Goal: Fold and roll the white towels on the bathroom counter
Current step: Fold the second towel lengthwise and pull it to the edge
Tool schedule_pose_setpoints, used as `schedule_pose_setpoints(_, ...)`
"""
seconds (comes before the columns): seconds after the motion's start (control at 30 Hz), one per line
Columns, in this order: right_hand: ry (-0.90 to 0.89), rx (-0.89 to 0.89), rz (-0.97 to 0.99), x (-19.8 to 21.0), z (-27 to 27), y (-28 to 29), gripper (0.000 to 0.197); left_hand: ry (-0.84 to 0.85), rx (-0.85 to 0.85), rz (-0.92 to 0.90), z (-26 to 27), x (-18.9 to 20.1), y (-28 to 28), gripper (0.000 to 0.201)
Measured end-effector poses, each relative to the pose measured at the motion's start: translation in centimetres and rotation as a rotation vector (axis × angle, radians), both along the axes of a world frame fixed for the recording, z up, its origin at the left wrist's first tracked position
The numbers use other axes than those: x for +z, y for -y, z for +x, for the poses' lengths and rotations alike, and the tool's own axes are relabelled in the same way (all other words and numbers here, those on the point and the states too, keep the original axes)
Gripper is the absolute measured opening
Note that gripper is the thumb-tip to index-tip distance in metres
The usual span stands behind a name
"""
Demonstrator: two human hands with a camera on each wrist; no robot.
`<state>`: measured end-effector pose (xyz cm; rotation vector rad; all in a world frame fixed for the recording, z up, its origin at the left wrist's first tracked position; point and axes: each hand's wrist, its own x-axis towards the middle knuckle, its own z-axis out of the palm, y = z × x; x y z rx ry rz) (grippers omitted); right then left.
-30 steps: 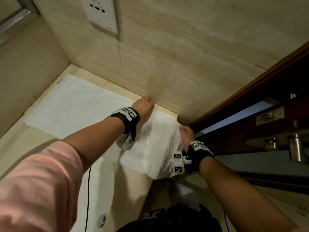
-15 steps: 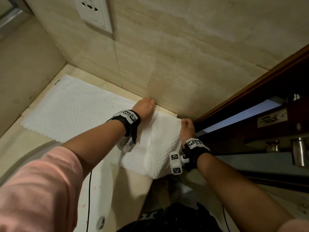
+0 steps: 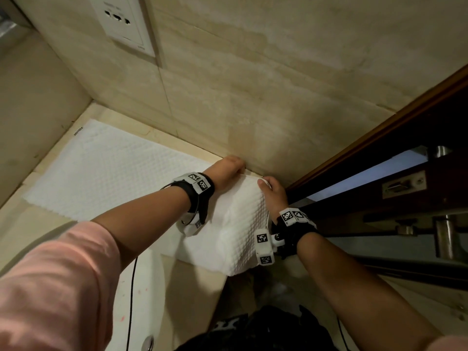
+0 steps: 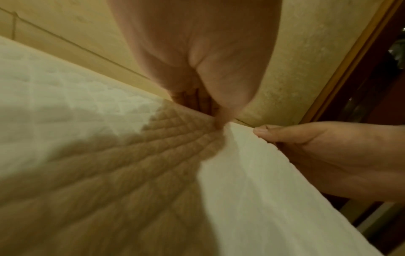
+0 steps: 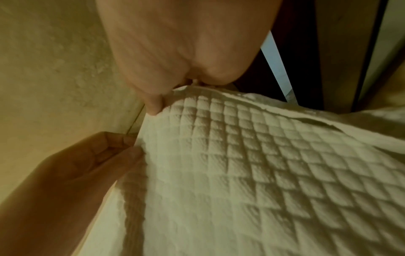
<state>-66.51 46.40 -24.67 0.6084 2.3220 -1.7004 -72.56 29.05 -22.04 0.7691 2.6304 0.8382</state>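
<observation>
From the head view I see the white towel (image 3: pixel 114 178) flat on the counter (image 3: pixel 15 224), its right end lifted at the far wall. At the left wrist, my left hand (image 4: pixel 197 69) pinches that towel's far edge. At the right wrist, my right hand (image 5: pixel 186 52) pinches the same edge.

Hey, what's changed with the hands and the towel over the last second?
The right hand slid along the towel edge toward the wall, closing on the left hand. The left hand stays at the far corner; the towel stays flat on the counter.
</observation>
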Motion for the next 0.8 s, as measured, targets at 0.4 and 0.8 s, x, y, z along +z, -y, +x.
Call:
schedule_pose_setpoints(0.4, 0.123, -0.186, -0.079, -2.2, -0.7, 0.1, 0.032, -0.059, 0.056, -0.008, 0.3, -0.3, -0.8, 0.015)
schedule_pose_setpoints(0.8, 0.146, -0.035, 0.130, -2.3, 2.1, -0.7, 0.027, -0.093, -0.102, -0.321, 1.2, 1.5, -1.1, 0.022)
